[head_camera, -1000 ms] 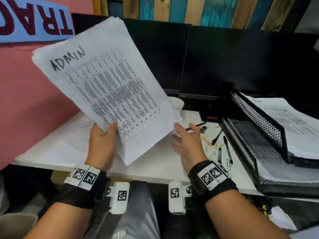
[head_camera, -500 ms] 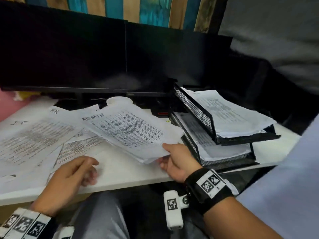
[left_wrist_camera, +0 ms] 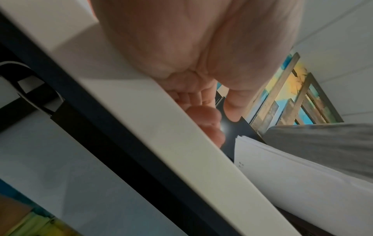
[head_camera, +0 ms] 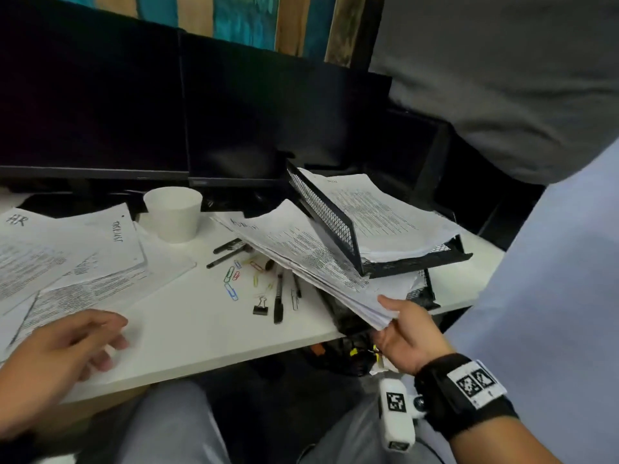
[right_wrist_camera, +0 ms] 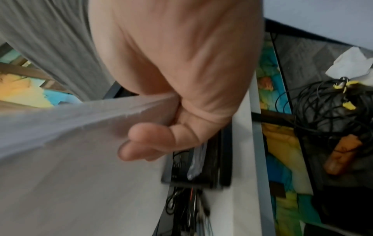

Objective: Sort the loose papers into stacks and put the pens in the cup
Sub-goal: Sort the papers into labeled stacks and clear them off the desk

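Head view: my right hand [head_camera: 407, 334] pinches the near corner of a thick paper stack [head_camera: 301, 252], thumb on top, fingers under. The stack slants up from my hand and lies against the black mesh tray [head_camera: 338, 222], partly over the lower tray level. The upper tray level holds another pile of printed sheets [head_camera: 378, 212]. My left hand [head_camera: 63, 349] hovers over the near tabletop [head_camera: 201, 323] edge, fingers loosely spread, holding nothing. Loose papers [head_camera: 67, 256] lie spread at left, one marked HR. A white cup [head_camera: 172, 214] stands upright behind them, near the monitors [head_camera: 100, 105]. Black pens [head_camera: 278, 298] lie on the tabletop between cup and tray, among colored paper clips [head_camera: 230, 279] and a binder clip [head_camera: 260, 306].

Left wrist view: my left hand [left_wrist_camera: 201, 55], palm showing, fingers relaxed above the tabletop edge [left_wrist_camera: 161, 127]; the paper stack [left_wrist_camera: 292, 175] shows at right.

Right wrist view: blurred; my right hand [right_wrist_camera: 181, 95] clamps the paper stack [right_wrist_camera: 70, 143], fingers curled beneath. Tangled cables [right_wrist_camera: 333, 103] are below.
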